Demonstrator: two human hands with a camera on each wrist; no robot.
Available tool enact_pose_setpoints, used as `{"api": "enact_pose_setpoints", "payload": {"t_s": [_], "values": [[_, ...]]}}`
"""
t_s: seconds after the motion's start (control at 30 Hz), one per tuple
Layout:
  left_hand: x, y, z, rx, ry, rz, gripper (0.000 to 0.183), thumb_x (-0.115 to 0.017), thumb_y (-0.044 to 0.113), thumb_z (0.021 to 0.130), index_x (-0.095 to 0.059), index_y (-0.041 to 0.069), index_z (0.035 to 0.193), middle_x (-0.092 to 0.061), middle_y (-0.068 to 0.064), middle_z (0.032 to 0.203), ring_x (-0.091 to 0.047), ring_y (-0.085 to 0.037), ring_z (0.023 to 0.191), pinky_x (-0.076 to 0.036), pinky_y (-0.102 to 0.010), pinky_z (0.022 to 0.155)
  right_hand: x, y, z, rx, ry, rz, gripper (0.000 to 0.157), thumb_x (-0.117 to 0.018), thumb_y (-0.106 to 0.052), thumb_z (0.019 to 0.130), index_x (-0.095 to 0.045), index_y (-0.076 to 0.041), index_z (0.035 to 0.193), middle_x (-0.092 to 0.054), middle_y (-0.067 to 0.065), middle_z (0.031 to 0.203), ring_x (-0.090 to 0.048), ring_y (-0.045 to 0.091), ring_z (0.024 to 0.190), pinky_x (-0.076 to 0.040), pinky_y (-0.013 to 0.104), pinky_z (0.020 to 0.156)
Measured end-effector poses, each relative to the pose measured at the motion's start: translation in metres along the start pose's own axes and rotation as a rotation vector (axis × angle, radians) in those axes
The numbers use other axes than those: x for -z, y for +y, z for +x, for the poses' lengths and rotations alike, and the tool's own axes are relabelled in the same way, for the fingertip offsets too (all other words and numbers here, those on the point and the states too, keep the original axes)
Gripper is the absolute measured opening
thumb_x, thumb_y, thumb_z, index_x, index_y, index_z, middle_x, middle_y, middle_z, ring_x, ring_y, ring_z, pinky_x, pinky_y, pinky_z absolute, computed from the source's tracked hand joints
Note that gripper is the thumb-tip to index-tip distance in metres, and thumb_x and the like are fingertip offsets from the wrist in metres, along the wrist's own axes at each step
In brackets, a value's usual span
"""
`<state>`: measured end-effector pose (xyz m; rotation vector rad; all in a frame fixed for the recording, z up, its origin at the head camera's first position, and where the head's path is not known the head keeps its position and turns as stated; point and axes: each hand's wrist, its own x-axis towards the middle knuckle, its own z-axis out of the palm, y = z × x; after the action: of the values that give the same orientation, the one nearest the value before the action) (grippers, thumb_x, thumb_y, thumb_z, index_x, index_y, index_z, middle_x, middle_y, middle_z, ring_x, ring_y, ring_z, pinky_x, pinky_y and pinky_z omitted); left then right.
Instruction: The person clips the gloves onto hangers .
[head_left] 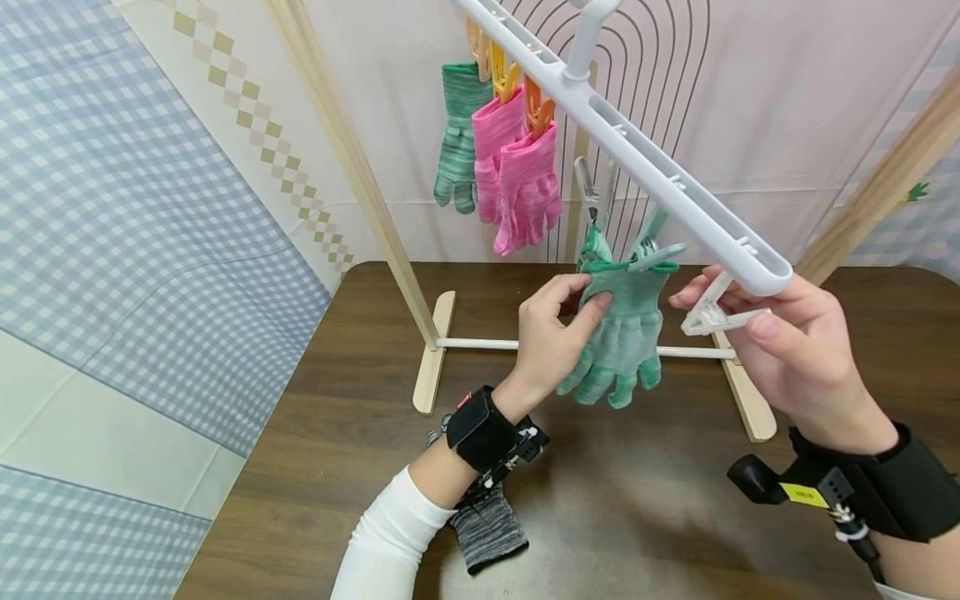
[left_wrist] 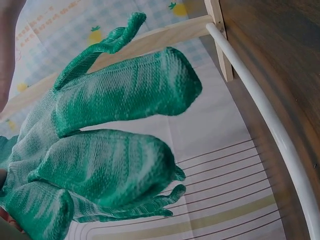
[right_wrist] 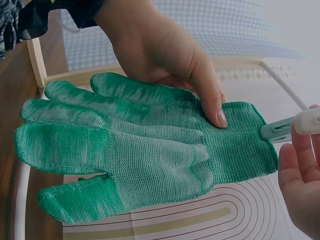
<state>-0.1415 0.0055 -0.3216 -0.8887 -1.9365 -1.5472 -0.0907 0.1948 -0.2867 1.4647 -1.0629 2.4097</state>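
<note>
A green knit glove (head_left: 622, 321) hangs by its cuff from a pale green clothespin (head_left: 656, 250) under the white hanger bar (head_left: 637, 158). My left hand (head_left: 555, 333) pinches the cuff's side, thumb in front. In the right wrist view, that thumb presses the glove (right_wrist: 160, 145) near its cuff. Another green glove (head_left: 594, 246) hangs behind from a clear clothespin (head_left: 588, 187); its fingers show in the left wrist view too. My right hand (head_left: 806, 354) holds a white clothespin (head_left: 712, 317) at the bar's near end, thumb on its lever. Nothing shows in that clothespin's jaws.
Farther along the bar hang a green glove (head_left: 457, 137) and two pink gloves (head_left: 528, 183). Grey knit gloves (head_left: 487, 529) lie on the brown table (head_left: 637, 500) under my left arm. Wooden posts (head_left: 360, 175) and a white crossbar (head_left: 480, 343) frame the stand.
</note>
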Motion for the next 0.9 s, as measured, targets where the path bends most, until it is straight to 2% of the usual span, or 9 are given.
{"api": "enact_pose_setpoints", "payload": {"t_s": [0.37,0.57,0.77,0.9], "values": [[0.001,0.004,0.0,0.031,-0.1,0.019,0.018,-0.059,0.012,0.083,-0.06,0.0,0.097,-0.059,-0.01,0.087,-0.053,-0.013,0.075,-0.045,-0.014,0.067,-0.007,-0.001,0.003,-0.034,0.014,-0.015,0.029,-0.044,0.012,0.082,-0.046,0.021,0.11,-0.053,0.027,0.107,-0.053,0.036,0.101,-0.04,0.037,0.092],[0.005,0.006,-0.003,0.035,-0.152,0.048,0.022,-0.06,0.014,0.083,-0.06,0.001,0.101,-0.061,-0.01,0.092,-0.055,-0.013,0.077,-0.045,-0.014,0.071,-0.01,0.0,0.004,-0.04,0.01,-0.012,0.024,-0.044,0.012,0.083,-0.049,0.019,0.105,-0.053,0.025,0.108,-0.053,0.034,0.102,-0.039,0.035,0.093],[0.012,0.004,-0.007,0.047,-0.196,0.079,0.022,-0.061,0.014,0.082,-0.06,0.002,0.101,-0.06,-0.008,0.093,-0.054,-0.012,0.081,-0.045,-0.016,0.074,-0.007,0.0,0.002,-0.06,0.041,-0.033,0.029,-0.043,0.012,0.083,-0.047,0.019,0.111,-0.053,0.024,0.107,-0.053,0.033,0.102,-0.038,0.035,0.093],[0.016,0.0,-0.01,0.059,-0.207,0.095,0.02,-0.061,0.014,0.083,-0.06,0.003,0.1,-0.06,-0.007,0.092,-0.055,-0.012,0.081,-0.048,-0.019,0.075,-0.005,0.001,0.001,-0.066,0.043,-0.041,0.024,-0.043,0.012,0.083,-0.049,0.019,0.105,-0.053,0.023,0.107,-0.053,0.033,0.102,-0.037,0.035,0.094]]}}
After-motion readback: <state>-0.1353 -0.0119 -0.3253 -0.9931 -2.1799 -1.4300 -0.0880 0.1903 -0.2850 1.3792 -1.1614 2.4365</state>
